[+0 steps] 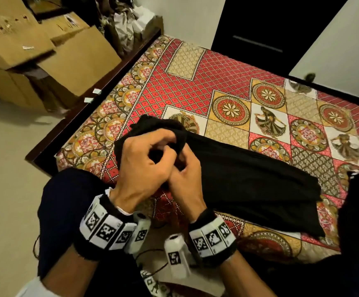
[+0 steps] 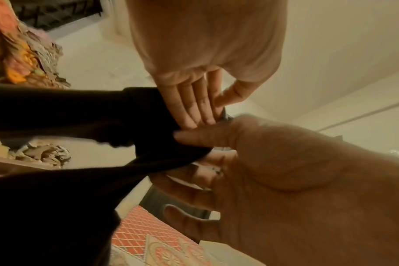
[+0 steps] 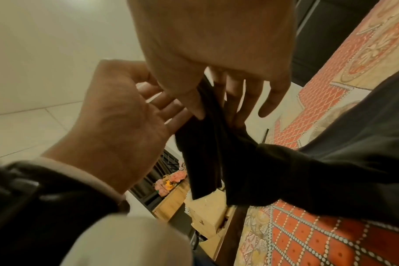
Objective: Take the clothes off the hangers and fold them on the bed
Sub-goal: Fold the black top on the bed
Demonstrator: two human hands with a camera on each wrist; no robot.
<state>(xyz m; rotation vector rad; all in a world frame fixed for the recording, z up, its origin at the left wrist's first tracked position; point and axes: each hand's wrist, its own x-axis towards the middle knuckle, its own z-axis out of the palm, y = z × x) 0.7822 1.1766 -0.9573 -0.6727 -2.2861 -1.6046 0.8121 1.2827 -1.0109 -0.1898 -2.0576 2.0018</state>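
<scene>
Head view looks down on a black garment [image 1: 249, 179] — plain, dark, folded into a long band — lying across the patterned bed [image 1: 195, 82] near its edge. At its bunched end the left hand [image 1: 144, 166] and right hand [image 1: 187, 181] meet, each pinching a fold of the cloth between thumb and fingers — cardboard boxes [image 1: 45, 50] stand beyond on the floor.

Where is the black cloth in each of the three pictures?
Head: black garment in the middle, stretching right over the bed.
Left wrist: black garment fills the left side and bottom left.
Right wrist: black garment centre to right.
Shared landmark: the patterned bedspread beneath it.
</scene>
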